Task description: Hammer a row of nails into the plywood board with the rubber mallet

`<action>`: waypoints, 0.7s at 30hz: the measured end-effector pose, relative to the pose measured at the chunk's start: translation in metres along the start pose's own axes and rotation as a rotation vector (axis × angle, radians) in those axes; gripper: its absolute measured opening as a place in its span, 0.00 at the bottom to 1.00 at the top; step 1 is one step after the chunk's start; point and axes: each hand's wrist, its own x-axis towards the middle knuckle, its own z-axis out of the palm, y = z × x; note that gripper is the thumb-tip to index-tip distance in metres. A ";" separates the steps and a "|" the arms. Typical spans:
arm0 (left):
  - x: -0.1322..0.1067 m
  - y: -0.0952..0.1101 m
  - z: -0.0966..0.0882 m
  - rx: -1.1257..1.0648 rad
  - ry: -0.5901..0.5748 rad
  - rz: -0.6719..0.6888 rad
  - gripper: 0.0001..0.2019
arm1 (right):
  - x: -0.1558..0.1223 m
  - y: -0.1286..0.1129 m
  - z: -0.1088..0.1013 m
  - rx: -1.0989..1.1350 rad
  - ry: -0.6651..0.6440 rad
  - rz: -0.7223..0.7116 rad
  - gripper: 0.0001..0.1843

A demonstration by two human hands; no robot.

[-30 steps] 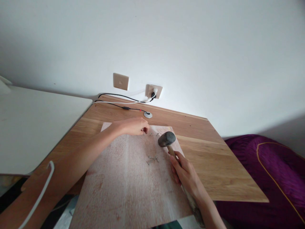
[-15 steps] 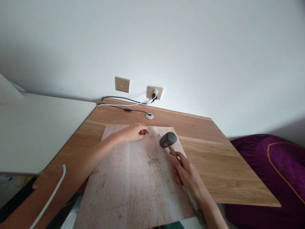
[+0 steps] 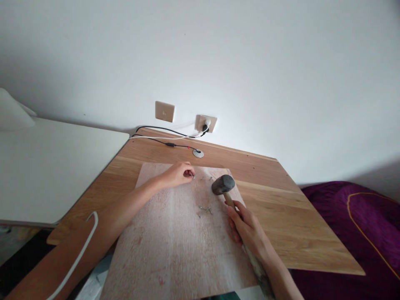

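Observation:
A pale wooden board [image 3: 175, 241] lies on a wooden table [image 3: 281, 221]. My left hand [image 3: 178, 173] reaches to the board's far end, its fingers pinched on a small nail [image 3: 193, 177] held against the board. My right hand [image 3: 246, 229] is wrapped round the wooden handle of a hammer; the dark hammer head [image 3: 223, 184] hovers just right of the pinched nail. Two more nails stand in the board near the head, and several loose nails [image 3: 204, 210] lie between my hands.
A white table [image 3: 46, 166] adjoins on the left. Black and white cables [image 3: 165, 139] run from a wall socket [image 3: 205, 123] across the table's far edge to a round grommet [image 3: 198, 153]. A purple cushion [image 3: 359, 221] lies at the right. A white cord [image 3: 75, 258] crosses my left arm.
The view has shifted slightly. My left hand stays pinched at the nail on the board's far end; the hammer head remains just right of it, barely moved.

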 end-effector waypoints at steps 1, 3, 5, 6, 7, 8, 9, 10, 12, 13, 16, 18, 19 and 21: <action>0.000 0.000 0.000 -0.003 -0.002 0.001 0.06 | 0.000 0.000 0.000 0.005 -0.002 0.003 0.26; -0.001 0.001 -0.001 -0.009 -0.002 0.010 0.07 | 0.000 -0.001 -0.001 0.017 -0.009 0.000 0.26; -0.002 0.001 -0.001 -0.015 0.002 0.022 0.08 | 0.000 -0.002 -0.001 0.032 -0.016 0.002 0.26; -0.002 0.002 -0.001 -0.016 0.003 0.028 0.08 | 0.000 -0.003 -0.001 0.040 -0.013 0.004 0.27; -0.002 0.002 -0.001 -0.015 0.001 0.033 0.07 | 0.000 -0.004 -0.001 0.047 -0.010 0.006 0.27; -0.002 0.002 -0.001 -0.012 -0.002 0.036 0.06 | 0.000 -0.006 -0.001 0.057 -0.009 0.005 0.28; -0.002 0.002 -0.001 -0.010 -0.007 0.036 0.06 | 0.000 -0.008 0.000 0.067 -0.010 0.002 0.28; -0.001 0.001 0.000 -0.007 -0.010 0.034 0.05 | 0.001 -0.010 0.000 0.075 -0.012 -0.005 0.29; -0.001 0.001 0.001 -0.004 -0.009 0.023 0.06 | 0.003 -0.015 0.002 0.077 -0.022 -0.022 0.28; -0.001 0.000 0.001 -0.004 -0.005 0.017 0.06 | 0.005 -0.018 0.002 0.072 -0.027 -0.030 0.27; -0.001 0.000 0.001 -0.009 0.004 0.004 0.05 | 0.011 -0.028 0.005 0.041 -0.054 -0.066 0.25; -0.001 -0.001 0.001 -0.011 0.000 -0.002 0.04 | 0.016 -0.033 0.007 0.006 -0.074 -0.102 0.24; -0.001 -0.001 0.001 -0.011 -0.004 -0.002 0.04 | 0.018 -0.035 0.008 -0.014 -0.081 -0.122 0.23; -0.001 -0.002 0.002 -0.010 -0.009 0.005 0.04 | 0.022 -0.039 0.011 -0.050 -0.089 -0.154 0.22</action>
